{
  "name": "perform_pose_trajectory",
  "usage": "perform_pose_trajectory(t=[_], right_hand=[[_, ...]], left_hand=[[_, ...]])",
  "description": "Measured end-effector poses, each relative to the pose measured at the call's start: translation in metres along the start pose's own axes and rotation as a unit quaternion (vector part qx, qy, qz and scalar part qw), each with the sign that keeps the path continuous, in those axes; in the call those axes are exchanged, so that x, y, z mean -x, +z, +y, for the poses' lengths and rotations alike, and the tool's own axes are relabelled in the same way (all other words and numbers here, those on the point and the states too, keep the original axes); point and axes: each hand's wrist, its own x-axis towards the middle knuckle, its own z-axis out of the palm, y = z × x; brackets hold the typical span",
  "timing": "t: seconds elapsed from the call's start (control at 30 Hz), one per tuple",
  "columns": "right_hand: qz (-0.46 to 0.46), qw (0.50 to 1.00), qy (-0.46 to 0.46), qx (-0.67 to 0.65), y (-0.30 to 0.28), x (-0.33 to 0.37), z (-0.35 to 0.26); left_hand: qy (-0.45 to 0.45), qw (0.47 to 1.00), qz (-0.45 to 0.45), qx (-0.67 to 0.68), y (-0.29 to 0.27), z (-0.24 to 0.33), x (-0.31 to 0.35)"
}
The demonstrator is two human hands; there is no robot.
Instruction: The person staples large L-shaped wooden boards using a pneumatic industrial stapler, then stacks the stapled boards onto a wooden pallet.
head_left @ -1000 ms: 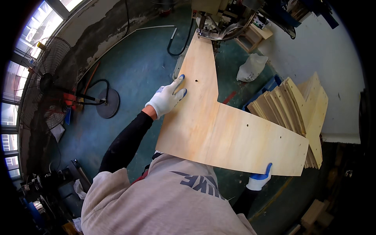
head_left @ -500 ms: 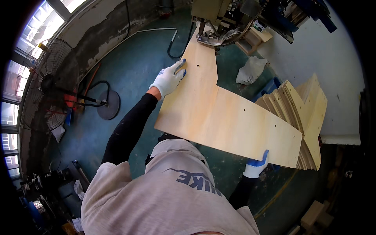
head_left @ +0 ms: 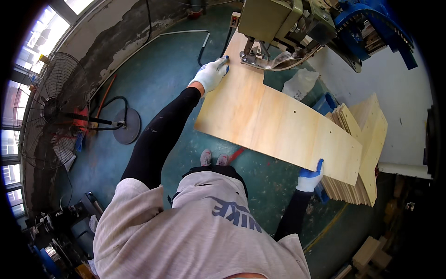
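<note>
A large L-shaped plywood panel (head_left: 269, 125) with small drilled holes lies across my view, its far arm under the head of a machine (head_left: 260, 56). My left hand (head_left: 212, 75), in a white glove with blue fingertips, grips the panel's left edge close to the machine head. At the near right edge my right hand (head_left: 310, 177), gloved likewise, holds the panel with its thumb on top; its other fingers are hidden underneath. The panel's right end overlaps a stack of similar plywood pieces (head_left: 374, 139).
A black wire fan (head_left: 51, 109) with a round base (head_left: 127, 126) stands left. Behind the panel are a white sack (head_left: 301, 83), a blue bin (head_left: 325, 103) and a blue machine wheel (head_left: 371, 18). Wood blocks (head_left: 369, 251) lie at lower right.
The panel and both hands have moved away from me, farther under the machine head. My feet now show below the panel's near edge.
</note>
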Motion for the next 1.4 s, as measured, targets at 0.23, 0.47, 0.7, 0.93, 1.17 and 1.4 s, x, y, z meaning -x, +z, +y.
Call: perform_pose_trajectory(t=[0.23,0.47,0.7,0.93,1.17,1.4], right_hand=[[-0.015,1.000,0.016,-0.012,-0.011,-0.007,0.003],[-0.004,1.000,0.006,-0.011,0.005,-0.002,0.002],[-0.002,1.000,0.019,-0.015,0.000,-0.021,-0.001],[-0.026,0.999,0.041,-0.013,0.000,-0.027,0.007],[-0.022,0.992,0.122,-0.038,0.066,0.023,0.093],[0.012,0.997,0.060,-0.051,0.148,0.018,0.161]], left_hand=[[-0.027,0.998,-0.060,-0.006,-0.006,-0.001,0.055],[-0.022,1.000,-0.006,0.021,0.015,-0.006,0.106],[-0.052,0.998,-0.020,0.022,0.012,0.006,0.107],[-0.015,0.993,0.045,0.112,0.004,0.013,0.123],[-0.023,0.972,0.135,0.189,-0.072,-0.100,0.170],[-0.005,0.968,0.112,0.226,-0.150,-0.149,0.088]])
